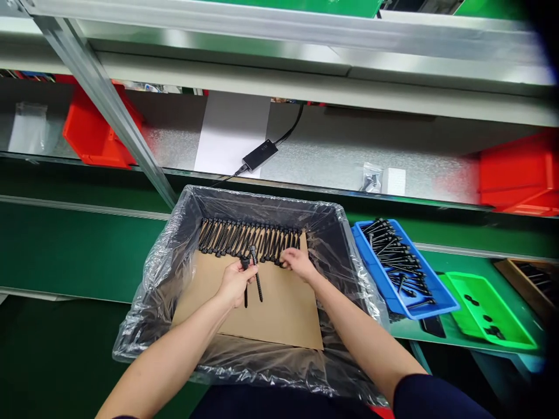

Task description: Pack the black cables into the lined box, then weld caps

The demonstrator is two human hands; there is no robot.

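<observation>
My left hand [236,283] is closed around black rod-like parts [257,279] with thicker heads; at least two stick out between the fingers, pointing down. Just beyond it, a row of similar black rods [231,235] lies side by side on a cardboard sheet [266,311]. At the right end of that row is my right hand [297,262], its fingers pinched at the near end of a rod. Whether it grips that rod I cannot make out. The sheet rests inside a dark bin [336,244] lined with clear plastic.
Right of the bin, a blue tray [441,299] holds many loose black rods. Beside it a green tray [519,331] contains several small black pieces. On the shelf behind are a black adapter box [260,155], white paper [231,128] and red bins [519,174]. A metal post [109,110] slants at left.
</observation>
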